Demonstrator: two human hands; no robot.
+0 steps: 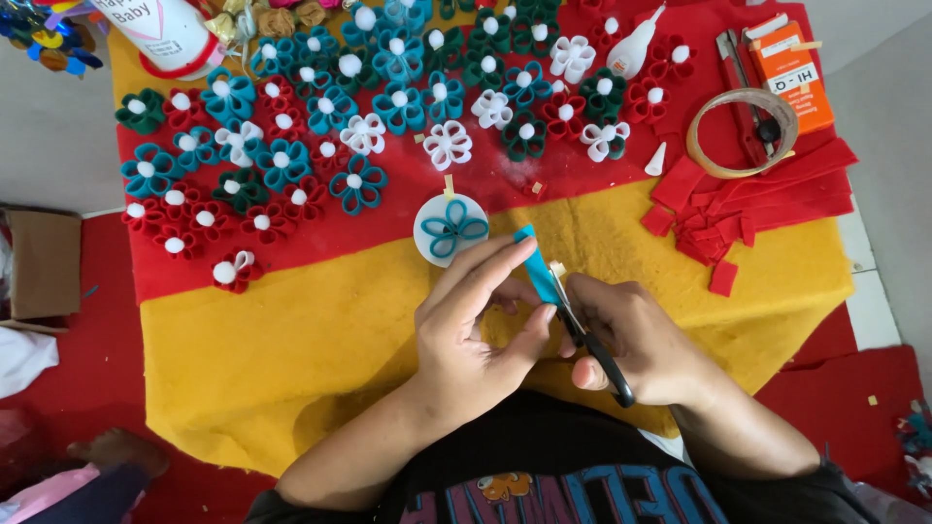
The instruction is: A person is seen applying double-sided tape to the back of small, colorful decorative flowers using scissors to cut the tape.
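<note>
Left hand (476, 330) pinched on a blue strip (539, 272), thumb and forefinger clamped along its lower end, strip tilted up and away. Right hand (636, 340) clenched around black-handled scissors (582, 335), blades touching the strip just beside a small pale tab (557, 270) at its edge. Both hands low over yellow felt (291, 340), close to the body. Just beyond the strip's tip, a white disc (450, 229) bearing a teal loop flower, lying where yellow met red felt (388, 243). Farther out, spread across the red, dozens of finished felt flowers (359, 131) in teal, blue, red, dark green and white, most with a white ball at the centre; one red-and-white flower (233, 271) apart from the rest near the yellow edge. To the right, a stack of red strips (757, 199), a tape roll (743, 131) above it, a cutter (743, 87) lying through the roll, an orange box (796, 73) beside that. Near the top, a white glue bottle (636, 47) on its side, with a small white cone cap (657, 160) well below it. At far left, a piece of brown cardboard (44, 262) on the floor.
</note>
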